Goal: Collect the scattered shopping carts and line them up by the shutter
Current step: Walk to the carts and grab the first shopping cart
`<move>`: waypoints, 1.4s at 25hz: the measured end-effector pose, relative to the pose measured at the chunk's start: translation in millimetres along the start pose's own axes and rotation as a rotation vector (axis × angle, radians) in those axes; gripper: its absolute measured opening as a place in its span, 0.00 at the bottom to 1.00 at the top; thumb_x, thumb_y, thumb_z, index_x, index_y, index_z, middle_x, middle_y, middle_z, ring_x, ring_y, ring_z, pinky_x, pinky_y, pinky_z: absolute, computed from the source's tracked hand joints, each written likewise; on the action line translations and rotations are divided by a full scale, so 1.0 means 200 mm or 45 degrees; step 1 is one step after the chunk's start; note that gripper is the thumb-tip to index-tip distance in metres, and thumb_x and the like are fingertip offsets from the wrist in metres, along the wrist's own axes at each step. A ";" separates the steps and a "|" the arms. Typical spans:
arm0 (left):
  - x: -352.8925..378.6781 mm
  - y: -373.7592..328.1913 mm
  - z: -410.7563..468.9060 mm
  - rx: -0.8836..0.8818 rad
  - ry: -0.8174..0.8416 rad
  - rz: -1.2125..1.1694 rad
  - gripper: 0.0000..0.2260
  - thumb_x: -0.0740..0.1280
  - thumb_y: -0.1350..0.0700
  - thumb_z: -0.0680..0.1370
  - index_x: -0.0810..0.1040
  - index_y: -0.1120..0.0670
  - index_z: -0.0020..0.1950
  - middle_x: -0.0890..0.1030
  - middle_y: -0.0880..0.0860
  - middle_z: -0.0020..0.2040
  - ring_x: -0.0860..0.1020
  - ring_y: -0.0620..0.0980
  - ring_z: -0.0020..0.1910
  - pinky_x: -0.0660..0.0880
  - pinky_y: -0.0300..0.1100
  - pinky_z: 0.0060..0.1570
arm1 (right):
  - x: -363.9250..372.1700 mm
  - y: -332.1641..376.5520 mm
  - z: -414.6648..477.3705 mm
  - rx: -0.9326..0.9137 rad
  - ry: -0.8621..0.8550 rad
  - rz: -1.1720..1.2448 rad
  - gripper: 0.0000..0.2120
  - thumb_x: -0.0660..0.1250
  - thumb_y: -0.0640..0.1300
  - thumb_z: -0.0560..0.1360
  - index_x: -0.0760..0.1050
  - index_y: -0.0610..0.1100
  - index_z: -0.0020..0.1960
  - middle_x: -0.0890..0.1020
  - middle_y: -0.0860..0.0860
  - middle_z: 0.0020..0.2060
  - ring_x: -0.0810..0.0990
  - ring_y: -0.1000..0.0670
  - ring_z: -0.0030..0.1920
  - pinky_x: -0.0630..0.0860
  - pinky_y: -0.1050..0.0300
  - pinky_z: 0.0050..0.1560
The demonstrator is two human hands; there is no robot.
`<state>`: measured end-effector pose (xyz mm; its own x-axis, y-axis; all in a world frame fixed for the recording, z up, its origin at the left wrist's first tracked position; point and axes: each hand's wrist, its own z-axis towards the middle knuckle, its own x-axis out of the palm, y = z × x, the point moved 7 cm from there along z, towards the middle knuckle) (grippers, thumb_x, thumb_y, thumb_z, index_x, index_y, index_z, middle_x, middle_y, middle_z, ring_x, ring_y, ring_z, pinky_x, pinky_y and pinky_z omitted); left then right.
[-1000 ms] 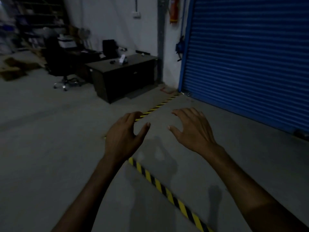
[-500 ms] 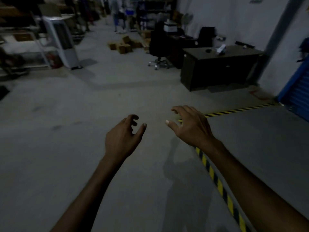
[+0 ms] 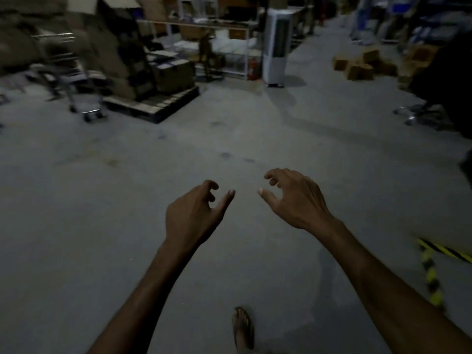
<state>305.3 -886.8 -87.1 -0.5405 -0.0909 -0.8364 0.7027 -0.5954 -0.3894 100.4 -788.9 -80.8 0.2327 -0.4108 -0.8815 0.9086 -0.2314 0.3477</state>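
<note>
A metal shopping cart (image 3: 69, 72) stands blurred at the far left, beside a pallet of boxes. My left hand (image 3: 194, 215) and my right hand (image 3: 296, 198) float in front of me over bare grey floor, far from the cart. Both have loosely curled fingers held apart and hold nothing. The blue shutter is out of view.
A wooden pallet (image 3: 155, 106) stacked with cardboard boxes sits next to the cart. A white tower cooler (image 3: 277, 44) stands ahead, small cartons (image 3: 360, 65) lie at right, and an office chair base (image 3: 419, 113) is at far right. Yellow-black floor tape (image 3: 431, 272) runs at lower right.
The view has swung left, away from the blue shutter and the desk, toward the storage area and the cart. My hands stay raised and empty, fingers curling slightly.
</note>
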 end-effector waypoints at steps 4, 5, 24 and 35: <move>-0.06 0.54 0.26 -0.379 0.019 -0.026 0.25 0.54 0.23 0.74 0.77 0.40 0.55 0.83 0.38 0.46 0.82 0.43 0.47 0.78 0.44 0.48 | 0.37 0.27 0.54 -0.159 0.147 0.181 0.17 0.66 0.63 0.76 0.74 0.56 0.62 0.79 0.59 0.51 0.79 0.55 0.51 0.76 0.54 0.52; -0.08 0.66 0.33 -0.434 0.004 -0.005 0.25 0.55 0.24 0.74 0.77 0.40 0.55 0.83 0.38 0.46 0.82 0.43 0.48 0.78 0.44 0.49 | 0.44 0.34 0.67 -0.213 0.157 0.177 0.19 0.65 0.63 0.76 0.74 0.56 0.63 0.80 0.59 0.52 0.79 0.54 0.52 0.76 0.53 0.53; -0.67 2.85 1.58 -0.917 -0.426 0.134 0.20 0.61 0.29 0.76 0.78 0.41 0.57 0.84 0.41 0.46 0.82 0.44 0.45 0.77 0.43 0.45 | 1.85 2.24 2.70 -0.814 0.292 0.279 0.23 0.61 0.66 0.78 0.73 0.53 0.66 0.81 0.55 0.54 0.80 0.52 0.51 0.76 0.50 0.54; -0.92 3.98 2.58 -0.523 -0.493 0.680 0.20 0.65 0.41 0.78 0.75 0.49 0.66 0.81 0.49 0.56 0.80 0.53 0.52 0.74 0.47 0.43 | 2.47 3.23 3.88 -0.881 0.069 0.226 0.25 0.65 0.62 0.76 0.71 0.51 0.69 0.79 0.51 0.61 0.75 0.47 0.61 0.72 0.46 0.59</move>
<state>725.8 -1756.0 -43.3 -0.1504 -0.5997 -0.7860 0.9877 -0.0559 -0.1463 532.1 -1825.8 -43.8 0.3982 -0.3415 -0.8514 0.8627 0.4548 0.2210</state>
